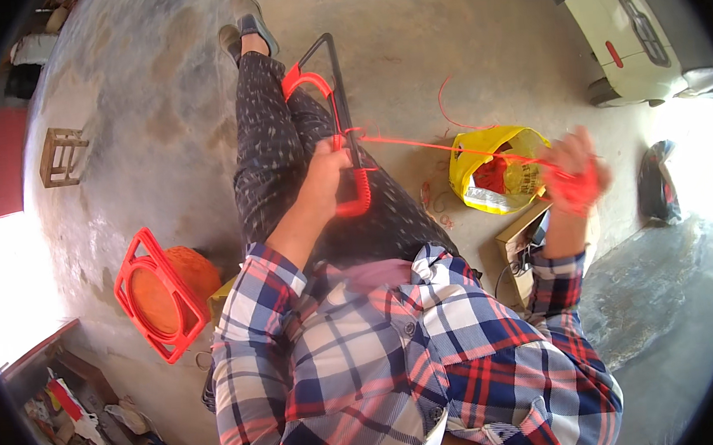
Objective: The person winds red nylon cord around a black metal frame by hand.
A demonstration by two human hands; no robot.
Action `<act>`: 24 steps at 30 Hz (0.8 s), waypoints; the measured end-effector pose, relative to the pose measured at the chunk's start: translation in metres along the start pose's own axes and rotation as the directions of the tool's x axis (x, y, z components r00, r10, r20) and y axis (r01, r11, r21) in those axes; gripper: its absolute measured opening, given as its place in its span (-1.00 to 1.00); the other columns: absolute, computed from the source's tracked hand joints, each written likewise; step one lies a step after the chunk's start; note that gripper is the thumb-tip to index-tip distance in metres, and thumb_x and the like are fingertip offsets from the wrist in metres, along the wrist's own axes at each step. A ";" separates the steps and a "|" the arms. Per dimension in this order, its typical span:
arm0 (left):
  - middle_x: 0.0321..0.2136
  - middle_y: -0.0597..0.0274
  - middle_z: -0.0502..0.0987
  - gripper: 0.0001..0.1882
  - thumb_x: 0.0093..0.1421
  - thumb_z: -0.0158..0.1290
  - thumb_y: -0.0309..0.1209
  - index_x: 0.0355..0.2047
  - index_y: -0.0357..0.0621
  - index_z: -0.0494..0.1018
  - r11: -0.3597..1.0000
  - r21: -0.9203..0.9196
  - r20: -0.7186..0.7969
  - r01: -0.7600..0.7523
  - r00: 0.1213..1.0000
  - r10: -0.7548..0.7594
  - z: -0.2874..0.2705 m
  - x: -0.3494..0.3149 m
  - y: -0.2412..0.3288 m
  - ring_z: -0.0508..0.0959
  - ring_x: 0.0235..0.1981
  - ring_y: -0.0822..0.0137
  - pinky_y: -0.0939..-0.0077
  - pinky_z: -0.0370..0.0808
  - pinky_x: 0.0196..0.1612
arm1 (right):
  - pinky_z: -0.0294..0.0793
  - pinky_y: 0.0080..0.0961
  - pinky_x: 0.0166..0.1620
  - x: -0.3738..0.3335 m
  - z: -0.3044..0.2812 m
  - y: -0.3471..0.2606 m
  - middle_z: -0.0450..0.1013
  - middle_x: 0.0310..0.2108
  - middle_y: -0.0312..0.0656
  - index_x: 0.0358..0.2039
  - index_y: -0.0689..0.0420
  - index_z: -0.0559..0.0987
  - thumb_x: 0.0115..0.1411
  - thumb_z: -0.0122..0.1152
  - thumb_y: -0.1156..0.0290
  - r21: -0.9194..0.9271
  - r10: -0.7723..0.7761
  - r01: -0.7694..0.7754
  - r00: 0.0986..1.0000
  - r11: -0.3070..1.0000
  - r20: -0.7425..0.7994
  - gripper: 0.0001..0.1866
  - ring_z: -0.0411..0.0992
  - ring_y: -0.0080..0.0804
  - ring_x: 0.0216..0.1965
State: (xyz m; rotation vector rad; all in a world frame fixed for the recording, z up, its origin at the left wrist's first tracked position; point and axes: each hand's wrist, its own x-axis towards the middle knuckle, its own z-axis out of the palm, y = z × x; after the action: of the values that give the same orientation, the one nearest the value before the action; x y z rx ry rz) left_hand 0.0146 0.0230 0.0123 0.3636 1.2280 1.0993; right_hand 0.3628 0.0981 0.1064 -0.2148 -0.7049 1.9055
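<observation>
My left hand (326, 175) grips a black metal frame (334, 71) with red plastic parts above my lap. A red grip (363, 193) curves at the frame's lower end. From the frame, a red string (442, 145) runs taut to my right hand (572, 176), which is raised on the right and blurred by motion. Red shows across the right palm, where string seems bunched or wrapped; the exact finger positions are smeared. Below that line stands an open yellow bag (495, 200) with red material (490, 175) inside. A loose strand (445, 105) lies on the floor beyond.
An open cardboard box (514, 249) sits beside my right leg. To my left is a red reel with a square frame (161, 294). A small wooden stool (62, 156) stands farther left. A parked vehicle (632, 29) is at far right, near a dark bag (658, 182).
</observation>
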 end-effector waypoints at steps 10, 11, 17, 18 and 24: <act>-0.24 0.39 0.33 -0.56 -0.06 -0.12 -0.57 -0.09 -0.17 0.37 0.996 -0.022 -0.004 -0.082 0.997 0.082 -0.013 -0.001 -0.017 0.32 -0.19 0.48 0.63 0.24 0.01 | 0.13 -0.58 -0.54 -0.073 -0.089 -0.140 0.28 -0.60 -0.31 -0.50 0.16 0.39 0.12 0.21 0.39 -0.350 -0.515 0.379 0.663 0.857 -0.543 -0.81 0.13 -0.56 -0.67; -0.24 0.39 0.33 -0.56 -0.06 -0.12 -0.57 -0.09 -0.17 0.37 0.996 -0.023 -0.007 -0.080 0.997 0.080 -0.013 -0.003 -0.017 0.32 -0.19 0.48 0.63 0.24 0.01 | 0.12 -0.58 -0.57 -0.077 -0.099 -0.128 0.30 -0.62 -0.29 -0.49 0.18 0.43 0.14 0.19 0.37 -0.454 -0.542 0.306 0.580 0.837 -0.608 -0.82 0.13 -0.55 -0.67; -0.22 0.41 0.34 -0.52 -0.06 -0.14 -0.62 -0.05 -0.17 0.37 0.997 0.001 -0.017 -0.073 0.997 0.073 -0.011 -0.001 -0.018 0.32 -0.18 0.50 0.64 0.24 0.05 | 0.34 -0.59 -0.49 -0.015 -0.079 0.062 0.40 -0.48 -0.29 -0.54 0.13 0.42 0.05 0.08 0.47 -0.358 -0.092 -0.120 0.848 0.926 -0.522 -0.93 0.31 -0.52 -0.52; -0.21 0.41 0.34 -0.50 -0.06 -0.15 -0.62 -0.03 -0.19 0.35 0.998 -0.018 -0.006 -0.067 0.998 0.067 -0.008 -0.001 -0.018 0.32 -0.17 0.50 0.63 0.23 0.06 | 0.32 -0.62 -0.43 -0.004 -0.079 0.100 0.39 -0.39 -0.27 -0.54 0.10 0.37 0.07 0.06 0.45 -0.464 -0.075 -0.154 0.896 0.873 -0.438 -0.91 0.28 -0.56 -0.49; -0.21 0.41 0.34 -0.45 -0.06 -0.19 -0.62 0.04 -0.24 0.31 0.996 -0.049 0.037 -0.076 0.996 0.078 -0.005 -0.001 -0.020 0.32 -0.19 0.49 0.63 0.21 0.06 | 0.29 -0.69 -0.46 0.045 -0.024 0.208 0.44 -0.33 -0.25 -0.39 0.09 0.38 0.12 0.12 0.51 -0.664 0.361 -0.406 0.908 0.628 -0.214 -0.90 0.30 -0.68 -0.51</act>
State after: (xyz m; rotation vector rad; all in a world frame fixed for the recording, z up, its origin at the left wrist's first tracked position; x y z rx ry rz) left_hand 0.0195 0.0116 -0.0036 0.3969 1.1594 1.1800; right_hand 0.1922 0.0887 -0.0222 -0.9756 -1.4209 1.9213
